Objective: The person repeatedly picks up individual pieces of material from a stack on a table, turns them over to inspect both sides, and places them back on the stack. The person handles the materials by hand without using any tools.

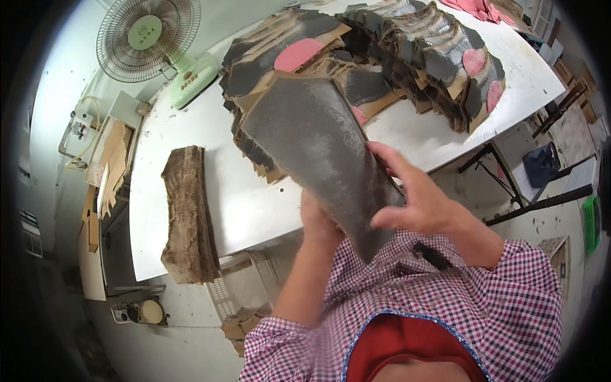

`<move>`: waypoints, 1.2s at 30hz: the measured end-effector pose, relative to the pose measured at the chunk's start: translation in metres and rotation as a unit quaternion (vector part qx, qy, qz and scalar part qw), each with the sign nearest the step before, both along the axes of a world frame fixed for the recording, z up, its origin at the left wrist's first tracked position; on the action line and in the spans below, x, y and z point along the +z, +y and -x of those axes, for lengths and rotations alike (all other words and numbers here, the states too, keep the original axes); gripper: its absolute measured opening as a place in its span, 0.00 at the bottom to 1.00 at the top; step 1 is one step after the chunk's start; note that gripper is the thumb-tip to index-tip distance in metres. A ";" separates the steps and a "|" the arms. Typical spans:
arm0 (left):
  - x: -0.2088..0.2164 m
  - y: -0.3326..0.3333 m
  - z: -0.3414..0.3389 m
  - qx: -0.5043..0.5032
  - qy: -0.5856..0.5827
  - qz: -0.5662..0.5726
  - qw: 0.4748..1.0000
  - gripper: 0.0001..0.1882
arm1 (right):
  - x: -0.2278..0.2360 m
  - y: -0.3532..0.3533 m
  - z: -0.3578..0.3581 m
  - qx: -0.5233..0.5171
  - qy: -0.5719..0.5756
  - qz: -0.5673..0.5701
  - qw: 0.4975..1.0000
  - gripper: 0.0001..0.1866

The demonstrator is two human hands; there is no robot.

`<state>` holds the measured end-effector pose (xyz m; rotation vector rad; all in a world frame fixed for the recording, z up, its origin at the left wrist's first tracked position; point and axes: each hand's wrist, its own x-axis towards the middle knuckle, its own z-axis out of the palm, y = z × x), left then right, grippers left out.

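A flat, dark grey cut piece (pixel 309 134) with pale fuzz on its face is held tilted in front of my body, over the table's near edge. My right hand (pixel 417 197) grips its right side, thumb near the lower tip and fingers at the upper edge. From below, my left hand (pixel 320 219) supports the left edge; its fingers are hidden behind the piece. Just beyond lie piled grey and brown cut pieces (pixel 280 38) with a pink patch (pixel 298 55) on top. To the left, a stack of brown furry strips (pixel 186 213) overhangs the table edge.
The white table (pixel 254 219) also bears a second layered pile (pixel 426 51) at the back right and a green fan (pixel 191 81) at the back left. A pink cloth (pixel 477 9) lies at the far edge. Below the table stands a pale plastic crate (pixel 245 280).
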<state>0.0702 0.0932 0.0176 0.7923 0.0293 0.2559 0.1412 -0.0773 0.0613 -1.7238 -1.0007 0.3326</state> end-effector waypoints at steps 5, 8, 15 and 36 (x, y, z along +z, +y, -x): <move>0.010 -0.016 0.009 0.019 0.068 -0.213 0.975 0.22 | -0.004 0.021 0.015 0.007 0.016 0.011 1.000 0.50; -0.001 -0.012 0.016 0.039 0.092 -0.016 0.995 0.20 | 0.004 0.016 0.012 -0.003 0.020 0.022 1.000 0.27; -0.022 0.051 0.058 -0.052 0.159 0.033 0.985 0.22 | -0.004 -0.019 -0.036 -0.143 0.230 0.033 0.962 0.12; -0.001 -0.001 0.066 -0.005 0.104 0.121 0.987 0.34 | -0.065 0.029 -0.023 -0.135 0.058 0.003 0.989 0.12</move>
